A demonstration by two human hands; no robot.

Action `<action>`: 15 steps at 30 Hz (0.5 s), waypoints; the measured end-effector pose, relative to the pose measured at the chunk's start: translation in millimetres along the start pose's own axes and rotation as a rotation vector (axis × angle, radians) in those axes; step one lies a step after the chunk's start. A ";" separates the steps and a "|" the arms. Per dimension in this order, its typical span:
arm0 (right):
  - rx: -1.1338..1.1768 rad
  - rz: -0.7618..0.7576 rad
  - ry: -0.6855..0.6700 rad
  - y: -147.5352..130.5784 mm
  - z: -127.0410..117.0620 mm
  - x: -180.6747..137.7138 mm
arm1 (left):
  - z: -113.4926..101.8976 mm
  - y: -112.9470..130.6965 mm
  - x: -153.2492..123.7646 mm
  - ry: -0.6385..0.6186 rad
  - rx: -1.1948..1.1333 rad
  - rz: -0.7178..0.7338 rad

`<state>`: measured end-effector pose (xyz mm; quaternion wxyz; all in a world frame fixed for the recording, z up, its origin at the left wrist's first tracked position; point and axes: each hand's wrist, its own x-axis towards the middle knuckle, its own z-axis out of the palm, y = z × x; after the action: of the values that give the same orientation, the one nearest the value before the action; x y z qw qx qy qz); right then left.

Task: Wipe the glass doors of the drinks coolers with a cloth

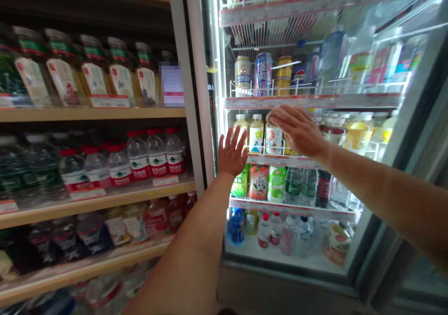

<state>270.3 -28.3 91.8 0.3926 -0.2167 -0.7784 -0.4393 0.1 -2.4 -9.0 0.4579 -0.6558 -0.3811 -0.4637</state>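
While the left hand [233, 155] is raised with its fingers spread and nothing in its grasp, the right hand [299, 130] is held out beside it, slightly higher, fingers extended and unclenched, with no object visible in it. Left of the left hand, red-capped water bottles [156, 154] line a wooden shelf [133, 196]. Behind both hands stands a lit refrigerator [287, 284]. Just beyond the right fingertips is a pink-labelled bottle [274, 138]; whether they touch it, I cannot tell. A white-capped bottle [256, 135] stands between the hands. Below the right hand is a green bottle [276, 184]; above it, a blue can [263, 74].
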 end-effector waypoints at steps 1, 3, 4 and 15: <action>0.011 -0.027 -0.030 -1.1 0.2 -0.5 | 0.1 -0.1 -0.1 -0.009 -0.003 -0.006; 0.008 0.027 0.017 -3.1 1.3 -0.9 | 0.6 0.0 -0.4 -0.018 -0.013 -0.013; -0.001 0.091 0.082 -4.1 2.3 -0.8 | 1.0 0.1 -0.5 -0.015 -0.016 -0.014; 0.022 0.169 0.143 -21.7 16.5 4.0 | 0.2 0.6 -0.3 -0.010 -0.023 -0.016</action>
<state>246.1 -25.5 78.8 0.4853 -0.2452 -0.7322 -0.4103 0.7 -2.4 -9.5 0.4446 -0.6603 -0.3831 -0.4686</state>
